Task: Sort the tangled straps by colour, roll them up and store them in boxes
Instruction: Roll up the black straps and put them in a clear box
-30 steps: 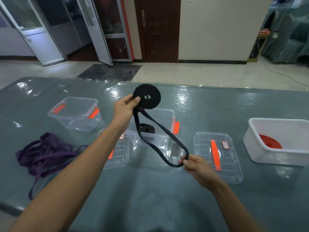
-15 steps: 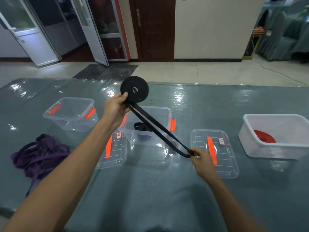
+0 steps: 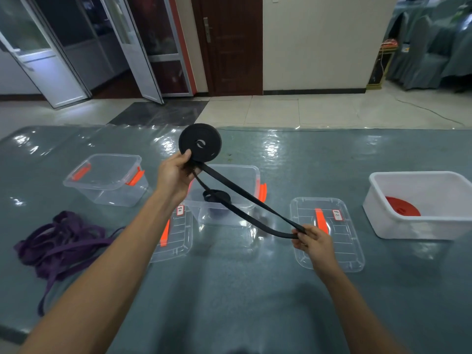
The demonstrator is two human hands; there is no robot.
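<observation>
My left hand (image 3: 176, 175) grips a rolled black strap (image 3: 200, 143), held upright above the table. Its loose end runs down to the right as a doubled loop (image 3: 245, 200), and my right hand (image 3: 313, 238) pinches the far bend of that loop. Below the loop stands a clear box (image 3: 245, 172) with a small black roll (image 3: 216, 196) inside. A tangled heap of purple straps (image 3: 58, 238) lies on the table at the left. At the right, a white box (image 3: 419, 226) holds a rolled red strap (image 3: 402, 206).
A second clear box (image 3: 107, 178) with orange clips stands at the back left. Two clear lids lie flat: one (image 3: 176, 233) partly under my left arm, the other (image 3: 339, 236) under my right hand. The grey table (image 3: 229, 290) is covered in shiny plastic.
The loop was slack, then pulled straight half a second ago; now it sags a little again. My right hand has stayed out to the right, pinching the bend, and the roll stays held up.
</observation>
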